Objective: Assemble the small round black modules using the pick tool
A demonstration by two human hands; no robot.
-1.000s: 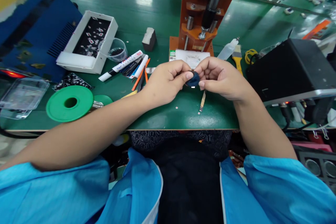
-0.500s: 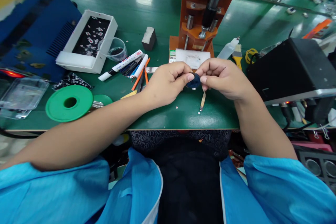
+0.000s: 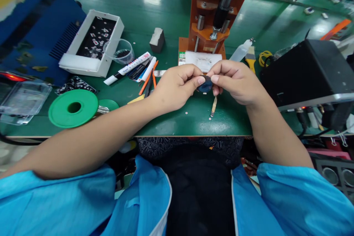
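Note:
Between my two hands is a small round dark-blue disc [image 3: 205, 85], held just above the green bench. My left hand [image 3: 181, 84] pinches its left edge with thumb and forefinger. On the other side, my right hand [image 3: 231, 80] grips the right edge between thumb and fingertips. Below the right fingers, a thin tan tool with a metal tip [image 3: 214, 107] points toward the bench's front edge; its upper end is hidden by the hand, so I cannot tell whether it is held. Behind the disc, a white pad [image 3: 203, 61] lies at the foot of an orange press [image 3: 211, 37].
Markers [image 3: 135, 63] and tweezers-like orange tools [image 3: 149, 81] lie left of my hands, near a green spool [image 3: 73, 108]. A white box [image 3: 110, 55] with small parts and a clear cup [image 3: 123, 52] stand farther back. A black machine [image 3: 306, 70] stands right, beside a brush [image 3: 250, 59].
The disc has tilted slightly, so its face catches more light. My right fingers have shifted a little around its edge; both hands otherwise stay in place.

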